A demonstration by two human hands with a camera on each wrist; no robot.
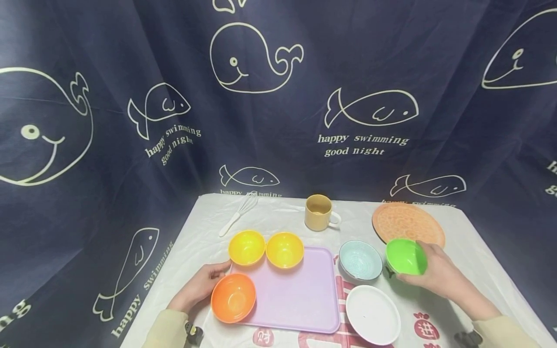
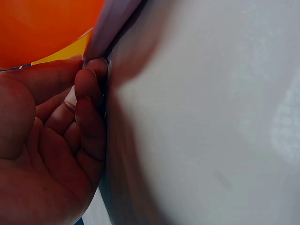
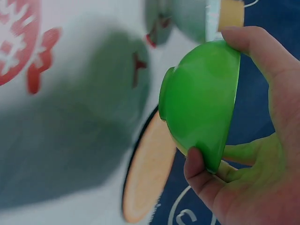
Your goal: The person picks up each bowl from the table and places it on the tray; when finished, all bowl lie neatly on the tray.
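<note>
White table (image 1: 200,237), hands (image 1: 201,284) (image 1: 438,271) holding purple tray (image 1: 296,299), green bowl (image 1: 404,258)

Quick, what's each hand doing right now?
Left hand: closed, pinching the tray by its edge.
Right hand: closed, holding the green bowl by its rim.

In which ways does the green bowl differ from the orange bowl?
The green bowl is gripped by the right hand and raised off the table; the orange bowl rests on the lilac tray. The green bowl is on the right side, the orange bowl on the left. Both are round and glossy.
</note>
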